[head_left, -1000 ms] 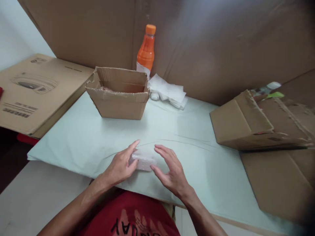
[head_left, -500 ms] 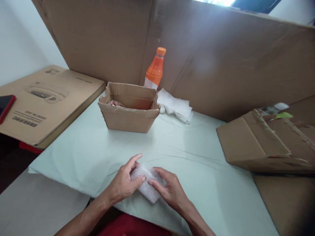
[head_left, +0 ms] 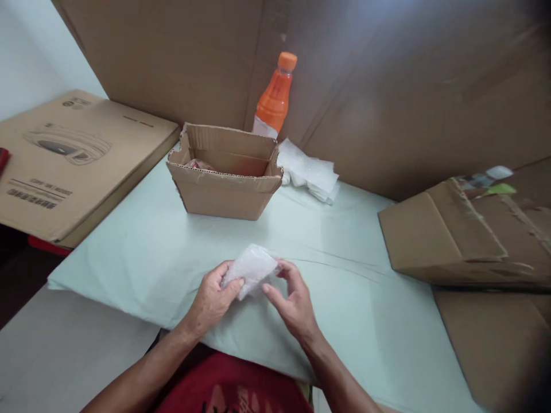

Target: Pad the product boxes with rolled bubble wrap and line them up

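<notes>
A small piece of folded clear bubble wrap (head_left: 252,268) is held up just above the pale green cloth. My left hand (head_left: 212,301) is closed on its left side, thumb in front and fingers behind. My right hand (head_left: 295,298) grips the right edge, the curled fingers at the corner and the thumb at the lower side. Whether anything is wrapped inside cannot be made out. Beyond the hands stands an open cardboard box (head_left: 224,192) with a torn rim; a partly hidden, crinkled item (head_left: 198,164) lies inside it.
An orange bottle (head_left: 274,102) stands behind the box, beside folded white wrap sheets (head_left: 310,171). A flat printed carton (head_left: 81,155) lies at left. Another cardboard box (head_left: 434,229) holding a clear bottle sits at right. A tall cardboard panel (head_left: 379,103) closes off the back.
The bubble wrap has been raised and turned, showing a flatter, broader face. My right hand has shifted to its right edge. The camera view has tilted slightly downward.
</notes>
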Tool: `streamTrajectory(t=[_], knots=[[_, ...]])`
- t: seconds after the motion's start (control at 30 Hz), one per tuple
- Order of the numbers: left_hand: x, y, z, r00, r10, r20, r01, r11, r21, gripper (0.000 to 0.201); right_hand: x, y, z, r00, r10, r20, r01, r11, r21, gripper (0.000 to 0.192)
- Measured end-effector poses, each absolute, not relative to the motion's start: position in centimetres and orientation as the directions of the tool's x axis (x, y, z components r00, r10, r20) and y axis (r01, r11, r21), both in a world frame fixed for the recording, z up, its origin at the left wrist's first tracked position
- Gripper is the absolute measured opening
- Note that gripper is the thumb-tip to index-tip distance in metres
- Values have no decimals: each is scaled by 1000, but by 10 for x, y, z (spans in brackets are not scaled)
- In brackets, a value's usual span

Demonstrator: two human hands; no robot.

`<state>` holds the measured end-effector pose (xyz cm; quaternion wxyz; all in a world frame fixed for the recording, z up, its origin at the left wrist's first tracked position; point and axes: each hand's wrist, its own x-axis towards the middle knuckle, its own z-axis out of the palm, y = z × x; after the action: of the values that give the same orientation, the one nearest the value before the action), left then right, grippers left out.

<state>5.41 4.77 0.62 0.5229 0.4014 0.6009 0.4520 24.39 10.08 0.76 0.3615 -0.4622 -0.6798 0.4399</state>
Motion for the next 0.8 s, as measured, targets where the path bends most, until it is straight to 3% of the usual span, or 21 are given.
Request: streamTrajectory(t=[0.07,0.13,0.23,0.3,0.37,0.43,0.5,0.57,0.67,0.8], knots=[[46,48,9,-41,973,-225,235,228,945,27,258,108,24,-354,907,227,410,369,-834,44],[44,47,11,98,977,-188,441,126,888,26,267,114,43,-528,799,287,443,548,-709,49],[52,46,13,266,954,-135,581,-47,813,30,267,114,58,-825,544,149,389,740,-549,66],[61,46,14,317,942,-107,605,-114,788,31,262,112,54,-885,466,-14,415,773,-479,78],[66,45,16,295,952,-79,609,-124,784,30,256,111,45,-853,499,-156,514,749,-418,81],[64,45,18,239,971,-22,584,-125,802,29,254,114,41,-801,544,-249,595,686,-417,72],[52,48,25,178,977,121,543,-200,816,33,254,123,48,-779,556,-288,620,617,-485,50],[31,56,37,87,934,348,570,-333,751,41,256,135,66,-770,573,-280,615,548,-567,25],[-8,82,64,-73,741,668,755,-396,522,48,258,159,109,-756,633,-169,564,498,-659,11],[-48,128,90,-90,532,842,915,-289,280,64,245,199,172,-721,671,170,434,630,-644,16]])
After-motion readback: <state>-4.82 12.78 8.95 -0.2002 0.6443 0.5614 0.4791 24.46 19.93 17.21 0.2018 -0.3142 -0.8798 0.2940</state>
